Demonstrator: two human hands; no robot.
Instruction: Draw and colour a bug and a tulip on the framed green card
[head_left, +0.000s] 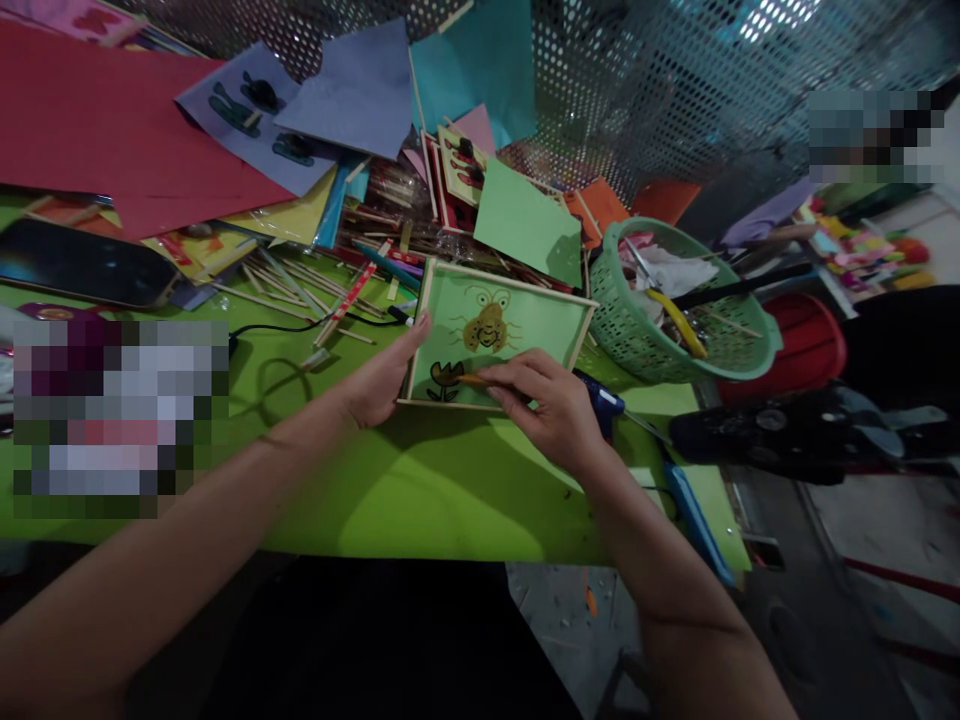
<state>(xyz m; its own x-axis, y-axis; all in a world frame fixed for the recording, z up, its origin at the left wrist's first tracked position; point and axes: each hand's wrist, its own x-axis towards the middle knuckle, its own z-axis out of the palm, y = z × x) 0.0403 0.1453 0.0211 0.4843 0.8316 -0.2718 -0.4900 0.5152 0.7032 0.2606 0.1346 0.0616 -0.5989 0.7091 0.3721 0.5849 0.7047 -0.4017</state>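
Note:
A shallow picture frame (517,290) with thin wooden edges and a green backing lies tilted on the green table. On the backing are a yellow-brown bug drawing (489,322) and a dark-outlined flower drawing (448,376). My left hand (386,375) grips the frame's left edge, thumb along the side. Pinched in the fingers of my right hand (544,405) is a slim orange pen-like stick (474,379), its tip on the flower. Most of the stick is hidden by the fingers, so its exact kind does not show.
Wooden sticks (300,285) and coloured paper (352,90) are heaped behind the frame. A green basket (679,300) of tools stands at right. Near my right wrist lies a blue glue gun (600,398). A phone (82,265) rests at left. The table (450,510) ends close to my lap.

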